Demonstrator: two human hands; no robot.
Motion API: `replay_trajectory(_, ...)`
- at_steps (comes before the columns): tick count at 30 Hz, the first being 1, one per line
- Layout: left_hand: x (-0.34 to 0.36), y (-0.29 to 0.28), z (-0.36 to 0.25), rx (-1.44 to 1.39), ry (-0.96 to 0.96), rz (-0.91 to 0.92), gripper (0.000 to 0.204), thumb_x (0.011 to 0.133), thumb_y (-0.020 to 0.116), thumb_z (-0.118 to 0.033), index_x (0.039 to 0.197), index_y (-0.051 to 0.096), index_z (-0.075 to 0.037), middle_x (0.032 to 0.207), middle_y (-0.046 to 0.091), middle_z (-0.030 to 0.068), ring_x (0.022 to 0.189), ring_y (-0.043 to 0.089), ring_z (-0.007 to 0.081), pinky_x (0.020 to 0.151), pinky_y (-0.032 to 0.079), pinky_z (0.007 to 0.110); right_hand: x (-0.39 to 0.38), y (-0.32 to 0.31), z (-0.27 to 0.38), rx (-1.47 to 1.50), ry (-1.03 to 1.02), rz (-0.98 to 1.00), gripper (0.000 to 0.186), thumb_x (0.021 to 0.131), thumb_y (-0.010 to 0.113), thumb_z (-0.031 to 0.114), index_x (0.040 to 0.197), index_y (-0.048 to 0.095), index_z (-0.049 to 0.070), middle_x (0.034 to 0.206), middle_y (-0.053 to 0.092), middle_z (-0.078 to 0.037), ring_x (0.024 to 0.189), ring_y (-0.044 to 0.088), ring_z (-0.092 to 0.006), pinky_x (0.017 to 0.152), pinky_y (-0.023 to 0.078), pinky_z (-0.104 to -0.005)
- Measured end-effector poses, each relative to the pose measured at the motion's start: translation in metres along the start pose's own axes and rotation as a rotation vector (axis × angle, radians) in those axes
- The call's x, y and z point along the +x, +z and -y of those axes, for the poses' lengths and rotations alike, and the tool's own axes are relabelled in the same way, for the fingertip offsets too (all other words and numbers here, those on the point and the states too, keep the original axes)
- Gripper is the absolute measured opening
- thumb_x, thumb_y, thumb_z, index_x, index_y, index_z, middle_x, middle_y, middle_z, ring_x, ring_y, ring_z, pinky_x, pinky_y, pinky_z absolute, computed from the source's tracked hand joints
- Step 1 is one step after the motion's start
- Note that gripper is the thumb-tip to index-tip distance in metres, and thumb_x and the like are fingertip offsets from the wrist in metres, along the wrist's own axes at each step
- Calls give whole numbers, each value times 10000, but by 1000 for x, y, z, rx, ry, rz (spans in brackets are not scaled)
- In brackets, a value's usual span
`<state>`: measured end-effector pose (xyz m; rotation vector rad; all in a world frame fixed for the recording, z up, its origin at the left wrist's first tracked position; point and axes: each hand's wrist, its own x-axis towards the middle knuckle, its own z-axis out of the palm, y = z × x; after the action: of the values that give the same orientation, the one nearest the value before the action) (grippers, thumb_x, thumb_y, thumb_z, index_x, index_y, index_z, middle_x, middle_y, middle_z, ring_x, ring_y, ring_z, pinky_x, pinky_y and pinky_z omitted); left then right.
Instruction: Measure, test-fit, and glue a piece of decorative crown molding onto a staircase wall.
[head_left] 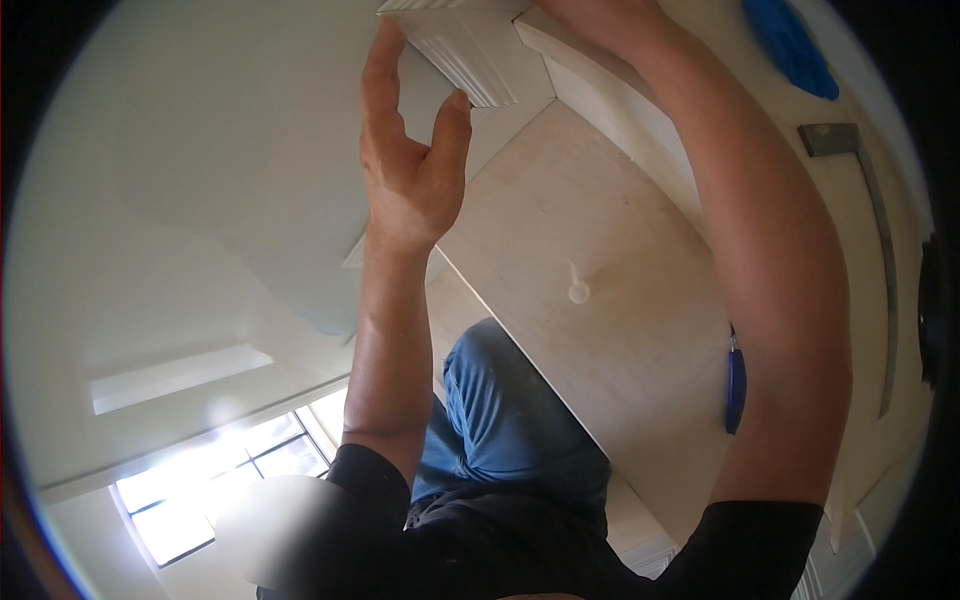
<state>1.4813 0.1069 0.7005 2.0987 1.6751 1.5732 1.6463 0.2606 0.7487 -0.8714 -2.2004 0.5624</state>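
My left hand (412, 180) is raised near the top middle, with its index finger and thumb stretched apart. The fingertip and thumb tip are at the edges of a white moulding (462, 55) with a ridged profile, set against a pale flat surface. Whether they grip it or only press on it is not clear. My right hand (610, 25) reaches to the top edge, beside a white ledge (590, 65). Its fingers are cut off by the frame, so what it holds is hidden.
At right lie a metal square (832, 140), a blue object (790, 48) and a blue-handled tool (736, 388) partly behind my forearm. A beige board (590, 220) with a pale spot spans the middle, above my jeans-clad knee. A bright window (215, 490) is at lower left.
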Motion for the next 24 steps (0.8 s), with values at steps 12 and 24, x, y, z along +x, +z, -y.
replay_trajectory(12,-3,2,7,30,20,-4,732,920,626,-48,1575,309,32,1574,421,259,1473,405,361,1207,319,427,4,4,-1,11,-21,-55,413,1040,616,248,1399,570,49,1175,713,-181,1068,691,-309,928,552,-425)
replay_trajectory(24,-19,5,2,82,-59,-12,693,920,617,-44,1555,351,22,1584,425,220,1497,375,330,1225,288,436,13,8,-17,71,213,-98,380,1017,661,351,1056,659,-28,986,714,-157,882,678,-259,785,543,-387)
